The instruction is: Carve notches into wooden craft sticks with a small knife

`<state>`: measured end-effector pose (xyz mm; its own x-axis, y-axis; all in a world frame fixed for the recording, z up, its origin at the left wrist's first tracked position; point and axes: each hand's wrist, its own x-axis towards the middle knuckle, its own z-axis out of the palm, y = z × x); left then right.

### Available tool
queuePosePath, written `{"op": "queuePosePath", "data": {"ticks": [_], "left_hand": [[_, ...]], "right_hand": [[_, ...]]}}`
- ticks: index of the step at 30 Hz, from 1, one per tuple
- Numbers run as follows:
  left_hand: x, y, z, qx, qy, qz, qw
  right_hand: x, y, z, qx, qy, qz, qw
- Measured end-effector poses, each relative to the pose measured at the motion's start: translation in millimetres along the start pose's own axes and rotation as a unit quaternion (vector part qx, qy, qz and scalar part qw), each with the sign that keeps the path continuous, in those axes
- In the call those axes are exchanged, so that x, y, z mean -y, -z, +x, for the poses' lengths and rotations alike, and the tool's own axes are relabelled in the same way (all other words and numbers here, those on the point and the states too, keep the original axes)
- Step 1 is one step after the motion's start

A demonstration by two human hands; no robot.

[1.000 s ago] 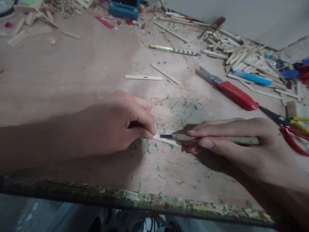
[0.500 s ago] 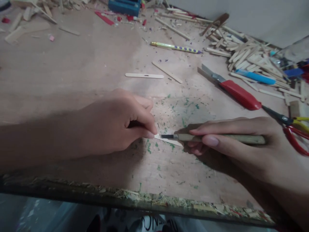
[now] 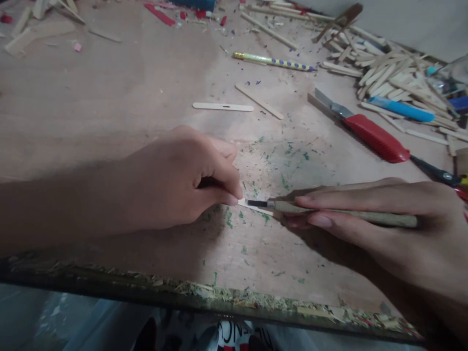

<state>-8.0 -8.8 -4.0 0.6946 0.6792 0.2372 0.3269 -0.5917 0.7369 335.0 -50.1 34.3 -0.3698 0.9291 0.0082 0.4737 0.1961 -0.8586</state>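
Observation:
My left hand (image 3: 183,178) rests on the wooden board (image 3: 109,97), its thumb and forefinger pinching down one end of a thin popsicle stick (image 3: 256,207). My right hand (image 3: 383,219) grips a small carving knife with a long wooden handle (image 3: 347,214). The knife's dark metal tip lies on the stick, just right of my left fingertips. Most of the stick is hidden under the two hands.
A slotted stick (image 3: 223,106) and a plain stick (image 3: 259,101) lie beyond the hands. Further back are a dotted pencil (image 3: 272,61), a red-handled cutter (image 3: 365,129), a blue pen (image 3: 400,109), scissors (image 3: 444,176) and a heap of sticks (image 3: 387,80). The board's frayed front edge (image 3: 219,295) is near.
The hands keep their hold on the stick and knife. The view has shifted slightly, so everything sits a bit further right and up.

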Motion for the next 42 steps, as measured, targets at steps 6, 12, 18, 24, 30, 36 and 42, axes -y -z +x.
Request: {"op": "queuePosePath", "data": {"ticks": [6, 12, 18, 24, 30, 36, 42], "left_hand": [[-2, 0.6, 1, -0.005, -0.017, 0.007, 1.0], [5, -0.7, 2, -0.01, -0.03, -0.018, 0.999], [3, 0.0, 2, -0.009, -0.019, -0.008, 1.0], [-4, 4.2, 2, 0.0, -0.002, 0.002, 1.0], [-8, 5.8, 0, -0.003, 0.03, 0.009, 1.0], [-2, 3.6, -1, -0.015, 0.007, -0.01, 1.0], [-9, 0.2, -7, -0.028, 0.005, 0.024, 0.999]], "right_hand": [[0, -1, -1, -0.004, -0.05, 0.025, 0.998], [-9, 1, 1, 0.007, -0.053, 0.037, 0.998], [-1, -2, -2, -0.015, -0.028, 0.009, 0.999], [4, -10, -3, -0.028, -0.026, 0.032, 0.999], [-7, 2, -2, 0.005, -0.005, -0.008, 1.0], [-9, 6, -3, 0.001, -0.109, 0.045, 0.993], [-9, 8, 4, -0.018, -0.11, 0.021, 0.994]]}}
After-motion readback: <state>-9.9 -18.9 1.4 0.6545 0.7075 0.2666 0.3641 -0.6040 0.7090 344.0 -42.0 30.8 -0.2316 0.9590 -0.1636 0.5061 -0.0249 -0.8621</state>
